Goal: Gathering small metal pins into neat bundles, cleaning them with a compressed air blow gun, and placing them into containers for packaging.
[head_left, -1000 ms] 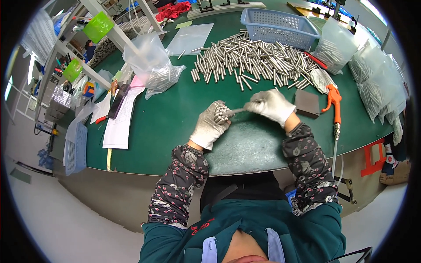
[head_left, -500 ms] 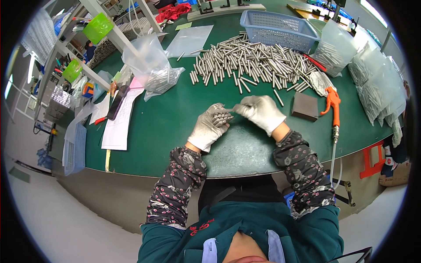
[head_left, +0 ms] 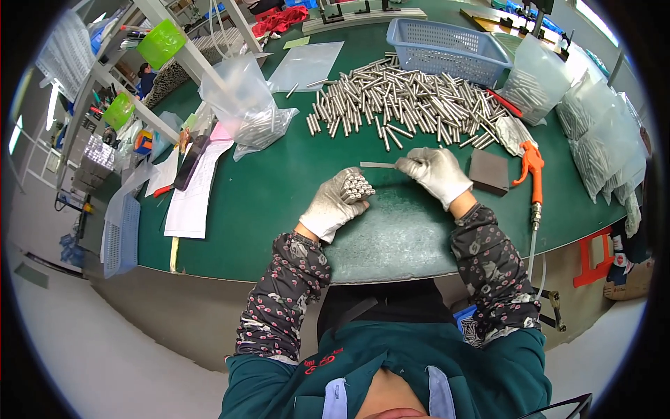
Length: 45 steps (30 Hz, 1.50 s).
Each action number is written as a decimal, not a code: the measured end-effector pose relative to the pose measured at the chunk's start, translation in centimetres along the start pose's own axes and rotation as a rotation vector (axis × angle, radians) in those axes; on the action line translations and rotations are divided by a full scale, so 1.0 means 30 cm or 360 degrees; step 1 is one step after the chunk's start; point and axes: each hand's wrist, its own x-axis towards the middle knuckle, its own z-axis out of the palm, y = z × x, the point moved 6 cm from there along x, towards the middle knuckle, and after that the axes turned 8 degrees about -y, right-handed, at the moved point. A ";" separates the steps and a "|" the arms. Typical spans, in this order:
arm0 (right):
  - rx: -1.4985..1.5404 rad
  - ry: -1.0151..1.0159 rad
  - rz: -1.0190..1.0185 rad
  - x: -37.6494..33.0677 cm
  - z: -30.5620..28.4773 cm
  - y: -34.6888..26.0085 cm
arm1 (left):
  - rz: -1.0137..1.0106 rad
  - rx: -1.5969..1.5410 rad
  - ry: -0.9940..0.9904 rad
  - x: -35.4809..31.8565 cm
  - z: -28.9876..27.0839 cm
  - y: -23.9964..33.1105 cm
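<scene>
My left hand [head_left: 326,211], in a white glove, is closed round a bundle of short metal pins [head_left: 359,186], their round ends facing up and to the right. To its right, my right hand [head_left: 435,177], gloved too, pinches one end of a thin grey strip [head_left: 377,165]. The strip points left, above the bundle in the picture and apart from it. Its exact kind is too small to make out. Beyond both hands spreads a large loose pile of the same metal pins [head_left: 412,101] on the green tabletop [head_left: 279,209].
A grey-brown block [head_left: 489,172] and an orange air gun [head_left: 532,171] with a hose lie at right, near bags of pins [head_left: 593,143]. Behind the pile stands a blue basket [head_left: 447,52]. At left are another bag of pins [head_left: 255,119], paper sheets [head_left: 190,199] and a shelf frame.
My right hand has moved right, away from the left hand, drawing the grey strip clear of the bundle. My left hand has turned slightly, showing more pin ends.
</scene>
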 end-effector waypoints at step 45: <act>-0.0322 -0.0078 0.0061 0.013 -0.011 0.029 | 0.0041 -0.0012 0.0001 -0.005 -0.003 0.022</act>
